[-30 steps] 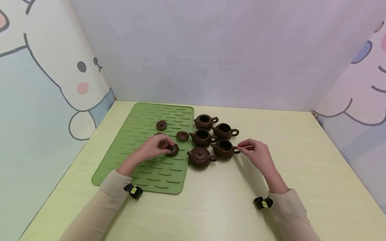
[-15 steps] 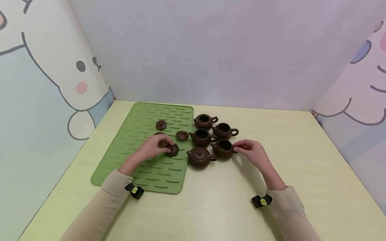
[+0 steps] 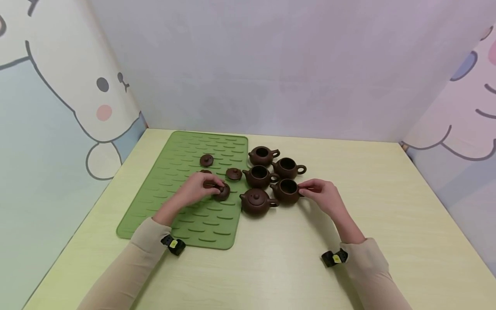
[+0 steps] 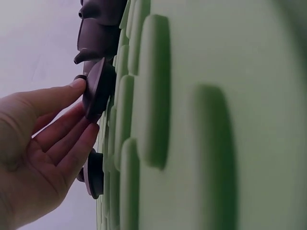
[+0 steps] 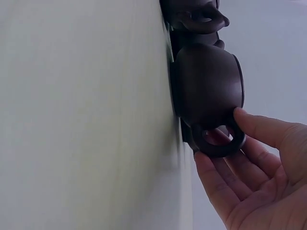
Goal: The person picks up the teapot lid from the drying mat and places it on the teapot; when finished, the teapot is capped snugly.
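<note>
My left hand pinches a dark brown teapot lid at its knob, over the green mat. In the left wrist view the thumb lies at the knob and fingertips meet the edge of the tilted lid. My right hand holds the handle of an uncovered brown teapot standing on the table. Thumb on top and fingers below the handle show in the right wrist view. Left of this pot stands a teapot with its lid on.
Behind are more lidless teapots, one at the back, one in the middle and one at right. Loose lids lie on the mat, one far and one near the pots; another is partly hidden behind the left hand.
My right hand has shifted left, its fingers going from the handle's outer end to further over it. The left hand has stayed almost still at the lid.
</note>
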Tool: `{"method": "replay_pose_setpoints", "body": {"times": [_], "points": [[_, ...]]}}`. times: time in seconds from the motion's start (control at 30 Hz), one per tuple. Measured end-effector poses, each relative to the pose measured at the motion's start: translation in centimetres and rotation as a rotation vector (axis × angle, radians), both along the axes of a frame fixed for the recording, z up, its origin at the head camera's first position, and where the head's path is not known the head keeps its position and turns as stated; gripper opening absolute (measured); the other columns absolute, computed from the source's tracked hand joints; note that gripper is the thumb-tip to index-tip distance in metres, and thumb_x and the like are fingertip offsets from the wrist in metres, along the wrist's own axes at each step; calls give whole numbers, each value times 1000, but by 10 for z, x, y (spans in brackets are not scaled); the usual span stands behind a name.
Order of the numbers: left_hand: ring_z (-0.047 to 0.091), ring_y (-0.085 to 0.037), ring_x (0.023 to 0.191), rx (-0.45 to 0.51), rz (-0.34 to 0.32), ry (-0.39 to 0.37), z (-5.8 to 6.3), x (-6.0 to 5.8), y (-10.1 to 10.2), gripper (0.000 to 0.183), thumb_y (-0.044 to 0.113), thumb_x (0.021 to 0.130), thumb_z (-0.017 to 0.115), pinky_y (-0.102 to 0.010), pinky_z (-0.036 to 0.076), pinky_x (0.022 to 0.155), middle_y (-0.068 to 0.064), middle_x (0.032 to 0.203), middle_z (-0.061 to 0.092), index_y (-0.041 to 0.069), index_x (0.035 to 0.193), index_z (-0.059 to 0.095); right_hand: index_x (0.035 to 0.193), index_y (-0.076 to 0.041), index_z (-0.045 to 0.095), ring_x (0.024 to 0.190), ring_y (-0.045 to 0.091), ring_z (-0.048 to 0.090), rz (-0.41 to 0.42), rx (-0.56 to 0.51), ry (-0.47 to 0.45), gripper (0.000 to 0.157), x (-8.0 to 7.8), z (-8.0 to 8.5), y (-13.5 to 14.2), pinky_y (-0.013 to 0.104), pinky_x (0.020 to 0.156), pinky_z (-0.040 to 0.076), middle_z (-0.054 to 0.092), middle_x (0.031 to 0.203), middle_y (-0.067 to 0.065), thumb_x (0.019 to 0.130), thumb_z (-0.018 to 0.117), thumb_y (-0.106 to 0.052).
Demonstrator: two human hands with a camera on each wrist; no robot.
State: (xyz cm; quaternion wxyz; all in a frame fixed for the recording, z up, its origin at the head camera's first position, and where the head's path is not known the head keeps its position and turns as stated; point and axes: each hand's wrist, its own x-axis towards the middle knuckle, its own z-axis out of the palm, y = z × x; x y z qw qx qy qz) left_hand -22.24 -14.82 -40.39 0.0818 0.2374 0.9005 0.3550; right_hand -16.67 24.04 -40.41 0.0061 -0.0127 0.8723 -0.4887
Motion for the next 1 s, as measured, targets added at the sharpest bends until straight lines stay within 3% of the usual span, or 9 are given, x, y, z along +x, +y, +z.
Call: {"method": "replay_pose_setpoints", "body": {"times": [0.4,0.8,1.0], "points": [[65,-28,120,16,40,-1,13,-1,11,16,14,91,73,-44,53,102,-7,125,72,14,106,76,110,2,74,80,-11,65,-12,16,4,25,-1,0,0,9,79,49,76,105,19,91,73,-14],[65,-27,120,-11,26,54,27,2,23,16,18,91,74,-45,53,101,-3,122,73,18,106,76,108,1,75,80,-9,66,-21,54,14,23,-1,-1,-2,10,77,49,76,104,18,91,73,-14],[66,-26,118,12,11,45,32,0,29,16,17,92,72,-43,54,100,-5,123,72,16,107,76,108,0,76,81,-7,67,-17,80,27,22,-1,1,-3,11,77,49,77,103,16,91,73,-14]]}}
